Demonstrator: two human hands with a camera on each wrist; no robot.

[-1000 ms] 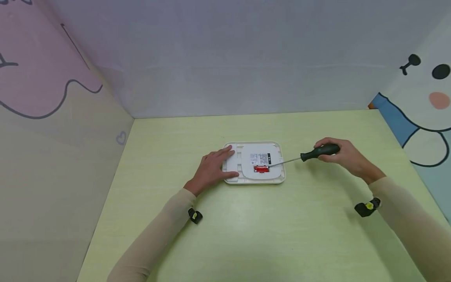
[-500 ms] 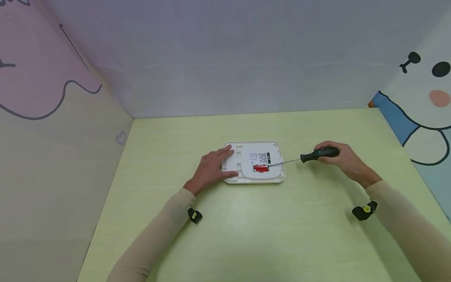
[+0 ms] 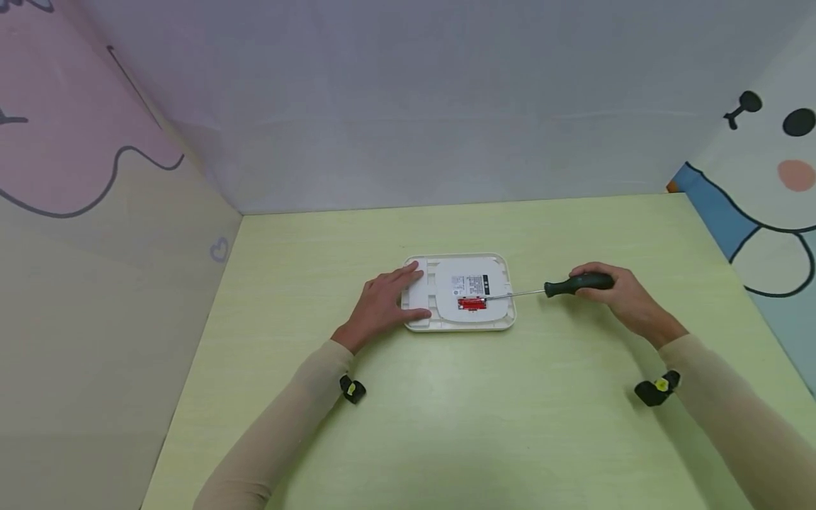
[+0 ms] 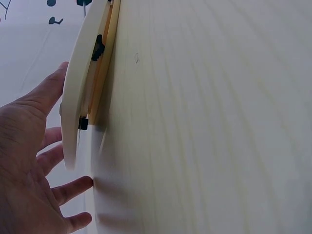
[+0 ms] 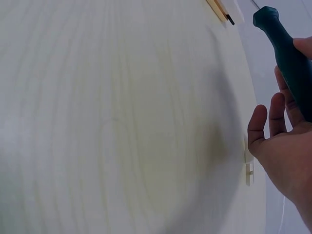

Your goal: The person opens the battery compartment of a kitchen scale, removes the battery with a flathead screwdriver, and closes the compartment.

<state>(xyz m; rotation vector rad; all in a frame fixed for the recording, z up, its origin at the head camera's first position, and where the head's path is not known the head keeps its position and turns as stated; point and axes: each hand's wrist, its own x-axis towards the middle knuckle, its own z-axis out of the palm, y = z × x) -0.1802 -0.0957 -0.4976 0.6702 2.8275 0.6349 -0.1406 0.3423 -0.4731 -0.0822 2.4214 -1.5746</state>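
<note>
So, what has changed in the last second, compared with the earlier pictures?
The right hand sank a little toward the table, and the handle end of the screwdriver it grips came down with it, so the tool lies flatter. Its tip stayed at the red part of the white device. The left hand stayed flat on the device's left edge, and the device did not move.

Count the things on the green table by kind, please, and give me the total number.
White flat device with a red part, pressed by the left hand: 1
Screwdriver with a dark green handle, held by the right hand: 1
Hands on the table: 2
Total: 4
</note>
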